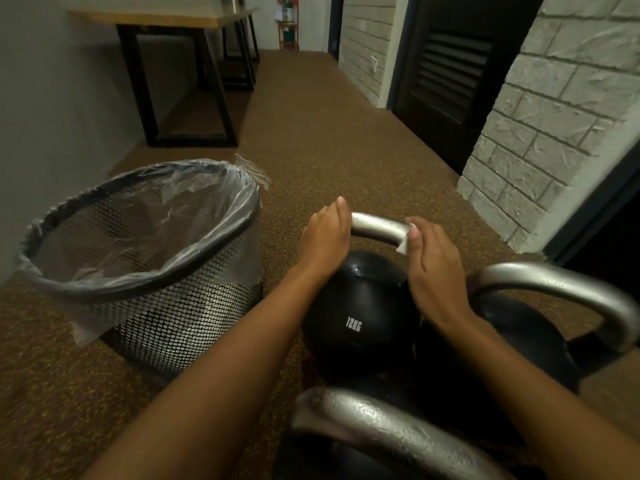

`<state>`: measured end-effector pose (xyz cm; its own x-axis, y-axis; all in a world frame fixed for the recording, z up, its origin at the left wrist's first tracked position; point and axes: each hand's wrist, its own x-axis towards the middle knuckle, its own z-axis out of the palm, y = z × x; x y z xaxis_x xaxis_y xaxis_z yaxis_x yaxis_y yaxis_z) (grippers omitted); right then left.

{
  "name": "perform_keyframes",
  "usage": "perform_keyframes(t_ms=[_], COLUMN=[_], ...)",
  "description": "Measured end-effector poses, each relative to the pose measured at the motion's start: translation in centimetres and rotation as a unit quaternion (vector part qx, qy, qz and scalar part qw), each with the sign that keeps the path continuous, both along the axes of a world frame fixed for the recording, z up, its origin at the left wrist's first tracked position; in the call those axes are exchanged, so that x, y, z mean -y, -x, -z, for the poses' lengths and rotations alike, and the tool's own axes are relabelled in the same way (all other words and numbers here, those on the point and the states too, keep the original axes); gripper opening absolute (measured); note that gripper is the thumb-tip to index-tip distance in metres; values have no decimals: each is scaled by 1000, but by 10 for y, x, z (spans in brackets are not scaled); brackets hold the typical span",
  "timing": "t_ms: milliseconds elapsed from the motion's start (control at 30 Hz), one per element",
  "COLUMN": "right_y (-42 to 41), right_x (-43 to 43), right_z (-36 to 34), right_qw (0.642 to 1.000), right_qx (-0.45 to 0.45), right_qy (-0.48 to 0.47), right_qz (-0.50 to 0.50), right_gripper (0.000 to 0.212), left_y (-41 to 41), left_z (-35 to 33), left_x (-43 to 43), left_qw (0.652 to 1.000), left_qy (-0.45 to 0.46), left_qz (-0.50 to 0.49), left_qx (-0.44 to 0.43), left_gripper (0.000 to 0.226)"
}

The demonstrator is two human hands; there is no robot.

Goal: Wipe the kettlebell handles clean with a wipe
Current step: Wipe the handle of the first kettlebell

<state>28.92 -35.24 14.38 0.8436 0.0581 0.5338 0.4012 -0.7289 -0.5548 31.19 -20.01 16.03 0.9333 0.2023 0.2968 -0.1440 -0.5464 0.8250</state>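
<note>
Your left hand [325,237], fingers curled, grips the smooth curved steel handle [379,226] at 9 o'clock; right hand [433,271] fingers pinch a white wipe [402,245] onto its 3 o'clock bend.

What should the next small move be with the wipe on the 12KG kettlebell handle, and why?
Probably slide the wipe leftward along the handle toward the left grip, which holds the left end. The right grip presses the wipe round the handle's right bend, and the stretch between the two lies bare.
</note>
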Motion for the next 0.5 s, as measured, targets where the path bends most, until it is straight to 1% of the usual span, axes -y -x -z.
perform_keyframes(t_ms=[67, 167, 233, 300, 367, 500], right_y=[3, 10, 13, 14, 14, 7], right_x=[5, 15, 18, 17, 14, 1], right_z=[4, 13, 14, 11, 6, -9], right_qw=[1000, 997, 996, 998, 998, 976], right_qx=[-5, -44, -63, -50, 3, 111], right_qy=[-5, -58, -58, -15, 55, 187], right_qz=[-10, -20, -26, -22, -17, -27], right_gripper=[47, 52, 55, 54, 50, 42], left_y=[0, 1, 0, 0, 1, 0], left_z=[0, -1, 0, -1, -1, -1], left_x=[0, 0, 0, 1, 0, 1], left_qw=[1000, 1000, 1000, 1000, 1000, 1000], left_qy=[7, 13, 10, 11, 14, 13], left_qz=[-4, -3, -4, -5, -4, -5], left_qx=[-1, -3, -3, -4, -7, -11], left_gripper=[48, 49, 49, 49, 50, 50])
